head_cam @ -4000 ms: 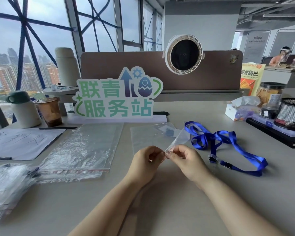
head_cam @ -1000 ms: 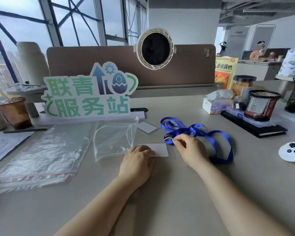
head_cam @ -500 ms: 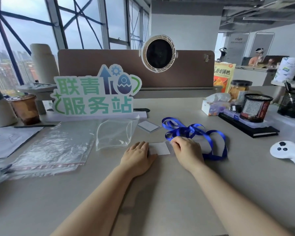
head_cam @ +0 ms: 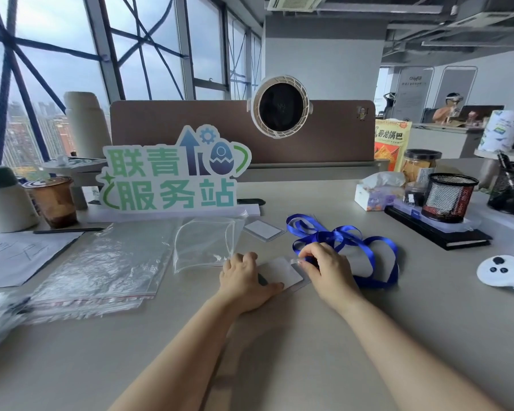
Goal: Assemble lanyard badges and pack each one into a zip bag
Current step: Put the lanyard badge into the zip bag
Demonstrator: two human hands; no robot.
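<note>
A clear badge holder with a white card (head_cam: 282, 272) lies flat on the grey desk between my hands. My left hand (head_cam: 244, 278) holds its left edge down, fingers curled and thumb along the near edge. My right hand (head_cam: 324, 268) pinches the holder's top right corner together with the clip end of the blue lanyard (head_cam: 365, 244), which loops behind and to the right. An open clear zip bag (head_cam: 204, 246) sits just left of my left hand. A second badge holder (head_cam: 263, 229) lies behind.
A stack of zip bags (head_cam: 101, 262) lies at the left, with paper (head_cam: 15, 256) and a drink cup (head_cam: 54, 201) beyond. A standing sign (head_cam: 172, 173) is behind. A tissue box (head_cam: 374, 194), mesh cup (head_cam: 448, 197) on a notebook, and a white controller (head_cam: 500, 271) sit right.
The badge holder now lies on the desk instead of in the air. Over the last second my right hand closed on its top corner with the lanyard end; the card tilted slightly.
</note>
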